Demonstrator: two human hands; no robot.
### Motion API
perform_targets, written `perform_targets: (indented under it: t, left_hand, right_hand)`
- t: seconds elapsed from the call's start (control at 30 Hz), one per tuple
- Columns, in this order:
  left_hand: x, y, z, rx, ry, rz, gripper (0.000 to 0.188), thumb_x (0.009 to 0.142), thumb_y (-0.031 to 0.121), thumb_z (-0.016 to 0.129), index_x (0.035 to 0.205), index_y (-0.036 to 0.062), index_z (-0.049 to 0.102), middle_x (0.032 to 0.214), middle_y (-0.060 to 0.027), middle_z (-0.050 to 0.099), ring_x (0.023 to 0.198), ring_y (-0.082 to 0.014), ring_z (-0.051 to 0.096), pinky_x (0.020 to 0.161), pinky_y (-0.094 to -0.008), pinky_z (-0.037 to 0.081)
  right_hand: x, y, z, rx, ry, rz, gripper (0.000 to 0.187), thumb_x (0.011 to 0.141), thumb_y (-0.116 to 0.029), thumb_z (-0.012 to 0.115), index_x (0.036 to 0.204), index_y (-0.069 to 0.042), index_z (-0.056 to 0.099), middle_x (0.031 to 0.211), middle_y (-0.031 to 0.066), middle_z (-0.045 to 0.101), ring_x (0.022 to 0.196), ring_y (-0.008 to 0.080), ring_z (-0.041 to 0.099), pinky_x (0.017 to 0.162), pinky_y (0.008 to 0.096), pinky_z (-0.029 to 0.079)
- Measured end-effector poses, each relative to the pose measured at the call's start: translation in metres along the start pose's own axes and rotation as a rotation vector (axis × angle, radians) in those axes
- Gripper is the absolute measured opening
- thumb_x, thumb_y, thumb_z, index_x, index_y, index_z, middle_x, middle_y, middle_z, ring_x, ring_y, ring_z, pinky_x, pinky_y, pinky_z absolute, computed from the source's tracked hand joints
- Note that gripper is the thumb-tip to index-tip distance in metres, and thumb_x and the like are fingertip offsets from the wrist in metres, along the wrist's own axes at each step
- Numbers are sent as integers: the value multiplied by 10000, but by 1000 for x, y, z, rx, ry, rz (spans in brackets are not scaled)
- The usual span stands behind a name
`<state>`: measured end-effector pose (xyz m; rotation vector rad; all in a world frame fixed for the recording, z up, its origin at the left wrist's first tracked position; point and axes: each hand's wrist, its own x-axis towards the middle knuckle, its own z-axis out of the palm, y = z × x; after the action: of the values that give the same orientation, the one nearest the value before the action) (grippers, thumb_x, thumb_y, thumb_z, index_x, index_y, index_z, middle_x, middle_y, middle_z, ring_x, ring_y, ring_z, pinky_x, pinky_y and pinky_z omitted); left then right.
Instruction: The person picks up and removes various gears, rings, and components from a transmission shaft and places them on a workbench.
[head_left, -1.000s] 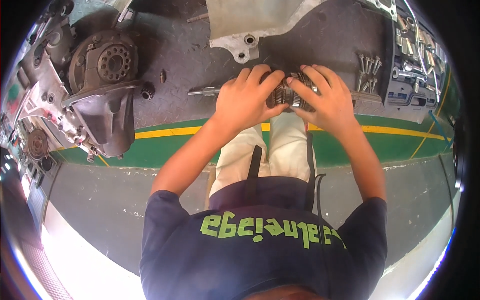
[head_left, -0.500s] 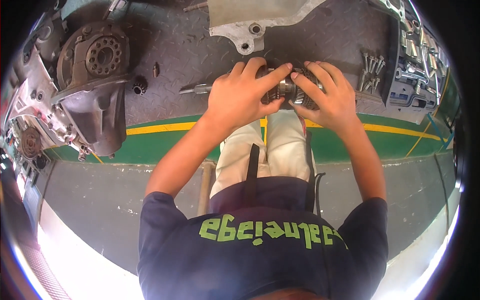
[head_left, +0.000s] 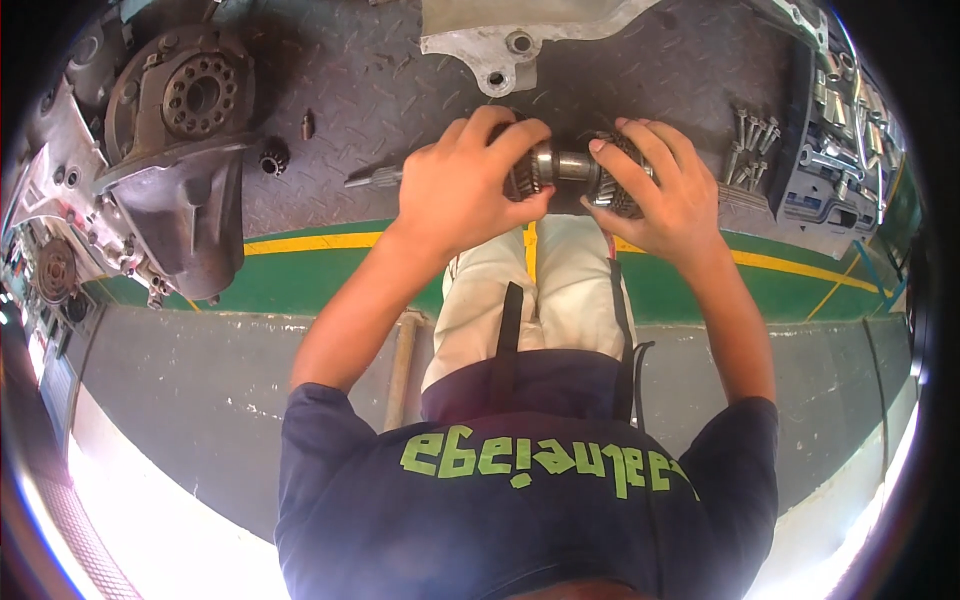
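Observation:
A splined gear shaft [head_left: 573, 166] lies across the metal plate in front of me, its thin splined end [head_left: 375, 178] sticking out at the left. My left hand [head_left: 460, 185] is wrapped round a gear set [head_left: 530, 172] on the shaft, thumb below and fingers above. On the other side my right hand [head_left: 668, 185] grips a toothed gear [head_left: 614, 188] on the same shaft, fingers curled over its top. A length of bare shiny shaft shows between the two gears. My palms hide the outer parts of both.
Beyond the shaft stands a light metal casing [head_left: 500, 45] with bolt holes. A large dark housing [head_left: 190, 170] is on the left, with a small gear [head_left: 272, 162] near it. Several bolts [head_left: 750, 140] lie at right beside a tool tray [head_left: 808, 190] of sockets and wrenches.
My left hand has shifted left with its gear set, away from my right hand. The gap has widened and more bare shaft shows. The view has moved slightly.

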<state>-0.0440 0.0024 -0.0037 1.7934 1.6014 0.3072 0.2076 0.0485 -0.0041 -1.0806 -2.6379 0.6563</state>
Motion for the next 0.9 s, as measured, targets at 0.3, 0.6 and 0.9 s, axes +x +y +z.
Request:
perform_targets:
  t: [0.3, 0.6, 0.9]
  left_hand:
    - [-27, -11, -22, -244, 24, -377, 593, 820, 377, 796, 1349, 179, 617, 1233, -84, 678, 1090, -330, 692, 887, -437, 564]
    - [-30, -6, -34, -299, -5, -569, 652, 887, 342, 693, 1501, 191, 533, 1330, -155, 666, 1194, -376, 654, 988, -439, 517]
    - [-40, -22, -51, -324, -54, -689, 681, 855, 307, 673, 1514, 228, 525, 1243, -167, 719, 1161, -396, 665, 994, -442, 512]
  right_hand:
    - [7, -1, 0, 0, 21, 34, 662, 591, -279, 895, 1224, -209, 717, 1229, 65, 663, 1063, 282, 649, 843, 380, 578]
    - [10, 0, -1, 39, 36, 2, 669, 602, -279, 901, 1233, -165, 713, 1201, 92, 673, 1045, 300, 661, 834, 382, 574]
    - [10, 0, -4, 72, -7, -1, 687, 618, -223, 923, 1252, -97, 690, 1251, 149, 662, 1078, 360, 656, 906, 432, 556]
